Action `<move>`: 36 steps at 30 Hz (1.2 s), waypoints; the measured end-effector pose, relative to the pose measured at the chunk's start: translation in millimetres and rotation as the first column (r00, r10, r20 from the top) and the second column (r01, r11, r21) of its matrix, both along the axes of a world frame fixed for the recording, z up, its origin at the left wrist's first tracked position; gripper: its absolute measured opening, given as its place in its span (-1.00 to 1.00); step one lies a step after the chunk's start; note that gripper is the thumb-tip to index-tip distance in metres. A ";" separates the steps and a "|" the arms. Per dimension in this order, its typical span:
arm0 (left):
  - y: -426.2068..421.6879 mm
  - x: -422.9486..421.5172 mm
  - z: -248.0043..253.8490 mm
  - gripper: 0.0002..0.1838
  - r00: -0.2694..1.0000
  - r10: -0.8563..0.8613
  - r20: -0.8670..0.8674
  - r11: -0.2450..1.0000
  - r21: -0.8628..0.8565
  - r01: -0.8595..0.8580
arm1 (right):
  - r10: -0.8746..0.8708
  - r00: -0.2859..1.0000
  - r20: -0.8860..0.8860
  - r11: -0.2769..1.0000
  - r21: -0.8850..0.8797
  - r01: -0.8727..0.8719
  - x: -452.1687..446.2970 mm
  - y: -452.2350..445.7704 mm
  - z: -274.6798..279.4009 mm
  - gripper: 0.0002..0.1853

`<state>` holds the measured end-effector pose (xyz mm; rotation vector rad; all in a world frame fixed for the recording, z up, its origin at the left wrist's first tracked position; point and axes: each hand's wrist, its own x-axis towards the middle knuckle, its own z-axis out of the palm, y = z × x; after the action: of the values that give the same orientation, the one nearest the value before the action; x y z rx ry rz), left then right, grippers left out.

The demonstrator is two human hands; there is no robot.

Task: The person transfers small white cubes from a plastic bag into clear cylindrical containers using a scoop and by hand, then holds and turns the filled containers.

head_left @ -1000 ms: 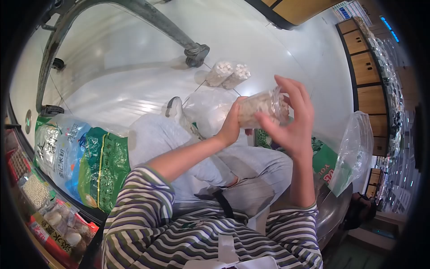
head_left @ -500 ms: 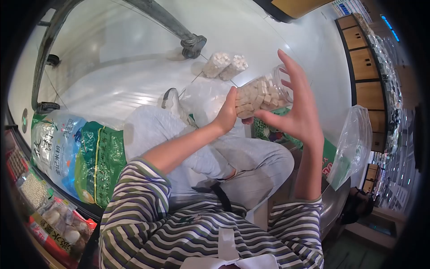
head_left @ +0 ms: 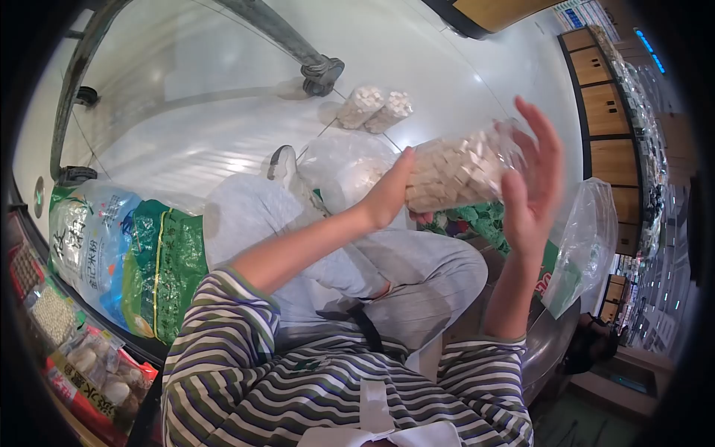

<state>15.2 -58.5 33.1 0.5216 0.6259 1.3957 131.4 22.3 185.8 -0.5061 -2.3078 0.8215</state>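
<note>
My left hand is closed around the lower end of a clear plastic jar packed with pale, off-white cubes. The jar lies tilted nearly on its side, its far end pointing right and blurred by motion. Beside that end, my right hand has its fingers spread and curved; whether it touches the jar, I cannot tell. Two similar containers of pale cubes stand together on the floor beyond. A clear plastic bag with pale contents lies near my shoe, left of the jar.
Left of my legs lie a white-blue printed bag and a green one. Packaged food fills a case at lower left. A metal frame's caster stands ahead. A clear bag hangs at right, near wooden drawers.
The jar has moved right and its far end has swung rightward. My left hand moved with it. My right hand has shifted right, its fingers still spread.
</note>
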 end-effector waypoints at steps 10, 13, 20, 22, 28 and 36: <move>6.4 7.2 -17.1 -0.07 0.959 -0.280 -0.035 0.958 0.059 0.282 | -0.173 0.818 -0.548 0.975 -0.213 0.064 18.6 -13.9 -21.9 -0.14; 17.8 4.9 -23.8 -0.12 1.000 -0.019 0.024 0.991 -0.134 0.022 | -0.209 0.929 -0.305 0.971 0.045 0.233 27.1 -4.1 -28.6 -0.14; 20.6 -0.7 -28.4 -0.19 0.999 0.021 0.031 0.986 -0.166 -0.016 | -0.244 0.850 -0.467 0.965 -0.025 0.263 46.8 0.1 -6.5 -0.10; 20.0 2.4 -27.4 -0.19 0.999 0.003 0.038 0.990 -0.141 0.003 | -0.260 0.867 -0.425 0.961 -0.028 0.274 50.0 4.9 -8.2 -0.10; 19.0 3.4 -31.7 -0.22 0.999 -0.054 0.005 0.987 -0.153 0.054 | -0.201 0.932 -0.301 0.976 0.025 0.218 45.8 7.0 6.8 -0.12; 18.9 0.2 -27.7 -0.23 0.998 -0.064 -0.002 0.985 -0.159 0.063 | -0.053 0.929 -0.367 0.998 -0.031 0.045 35.7 14.9 10.0 -0.08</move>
<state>15.5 -39.6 5.3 0.4158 0.7135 1.2723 167.1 37.2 195.8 -0.3799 -1.9349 0.8391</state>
